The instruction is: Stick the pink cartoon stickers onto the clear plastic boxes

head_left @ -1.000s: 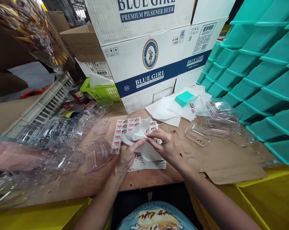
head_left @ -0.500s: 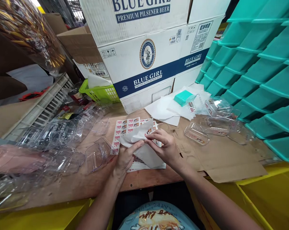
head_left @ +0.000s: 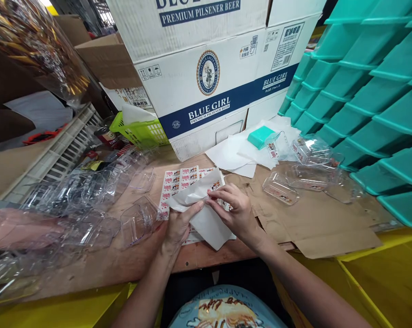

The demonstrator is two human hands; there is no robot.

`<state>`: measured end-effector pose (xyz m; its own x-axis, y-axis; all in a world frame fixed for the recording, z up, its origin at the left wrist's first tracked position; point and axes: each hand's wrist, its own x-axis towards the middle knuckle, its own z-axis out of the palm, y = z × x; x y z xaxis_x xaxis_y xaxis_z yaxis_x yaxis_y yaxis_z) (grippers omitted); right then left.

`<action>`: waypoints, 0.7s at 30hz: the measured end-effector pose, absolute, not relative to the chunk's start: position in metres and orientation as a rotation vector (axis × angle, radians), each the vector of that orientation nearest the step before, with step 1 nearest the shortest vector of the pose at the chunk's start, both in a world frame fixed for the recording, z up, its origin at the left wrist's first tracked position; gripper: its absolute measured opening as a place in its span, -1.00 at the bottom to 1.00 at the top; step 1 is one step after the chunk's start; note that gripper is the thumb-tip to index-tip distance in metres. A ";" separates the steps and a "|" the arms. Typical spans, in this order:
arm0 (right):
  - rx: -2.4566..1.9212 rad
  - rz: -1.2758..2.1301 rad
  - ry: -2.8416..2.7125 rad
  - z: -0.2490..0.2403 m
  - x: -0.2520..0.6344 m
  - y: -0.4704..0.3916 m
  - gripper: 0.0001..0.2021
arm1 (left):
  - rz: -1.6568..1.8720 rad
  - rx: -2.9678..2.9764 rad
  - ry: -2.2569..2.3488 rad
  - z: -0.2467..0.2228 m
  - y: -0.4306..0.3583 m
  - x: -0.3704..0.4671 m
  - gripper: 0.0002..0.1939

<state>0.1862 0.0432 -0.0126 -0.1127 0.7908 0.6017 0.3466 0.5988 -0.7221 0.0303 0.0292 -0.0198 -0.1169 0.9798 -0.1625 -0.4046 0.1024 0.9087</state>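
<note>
A creased white backing sheet (head_left: 211,226) is pinched between the thumb and fingers of my left hand (head_left: 180,221), near the table's front edge. My right hand (head_left: 235,207) is closed, its thumb and index finger meeting at the sheet's upper fold. A few printed stickers show beside those fingertips; whether one is in the pinch is too small to tell. Printed sticker sheets (head_left: 171,187) lie flat on the table under and behind both hands. Just left of my left hand sits a clear plastic cover (head_left: 137,223).
Clear plastic covers (head_left: 89,187) crowd the left side. Stickered clear covers (head_left: 281,188) and a teal piece (head_left: 260,136) on white papers lie at the right. White beer cartons (head_left: 178,86) stand behind, teal bins (head_left: 363,100) rise at right, and yellow boxes (head_left: 390,278) flank the front.
The lower part of the white sheet has swung down towards the table's front edge. Both hands stay nearly where they were, still at the sheet. The view has shifted slightly.
</note>
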 end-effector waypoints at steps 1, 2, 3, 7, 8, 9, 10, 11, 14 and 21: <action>-0.956 0.526 -1.688 -0.012 0.185 0.044 -0.90 | 1.382 0.748 1.072 -0.020 0.029 0.031 -0.41; -0.970 0.586 -1.657 -0.012 0.185 0.045 -0.92 | 1.379 0.760 1.078 -0.020 0.028 0.031 -0.42; -0.988 0.676 -1.606 -0.013 0.186 0.047 -0.90 | 1.372 0.768 1.083 -0.021 0.029 0.031 -0.43; -1.042 1.037 -1.237 -0.017 0.205 0.062 -0.78 | 1.348 0.769 1.158 -0.033 0.043 0.026 -0.48; -1.051 1.047 -1.147 -0.018 0.213 0.066 -0.78 | 1.354 0.792 1.214 -0.036 0.048 0.024 -0.48; -1.063 1.022 -1.084 -0.018 0.220 0.068 -0.78 | 1.379 0.846 1.286 -0.039 0.053 0.021 -0.47; -1.077 0.973 -1.050 -0.017 0.227 0.070 -0.79 | 1.430 0.935 1.371 -0.039 0.056 0.019 -0.43; -1.093 0.912 -1.042 -0.015 0.232 0.070 -0.80 | 1.507 1.054 1.460 -0.037 0.058 0.018 -0.38; -1.132 0.671 -1.155 -0.009 0.234 0.064 -0.86 | 1.701 1.433 1.582 -0.018 0.050 0.025 -0.35; -1.051 0.195 -1.814 -0.006 0.204 0.041 -0.87 | 1.242 0.899 0.855 0.005 0.030 0.066 -0.42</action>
<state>0.2041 0.0410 -0.0059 -0.1337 0.7287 0.6716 0.5695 0.6111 -0.5497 0.0663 0.0296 0.0048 0.1265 0.9907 -0.0501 -0.4001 0.0972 0.9113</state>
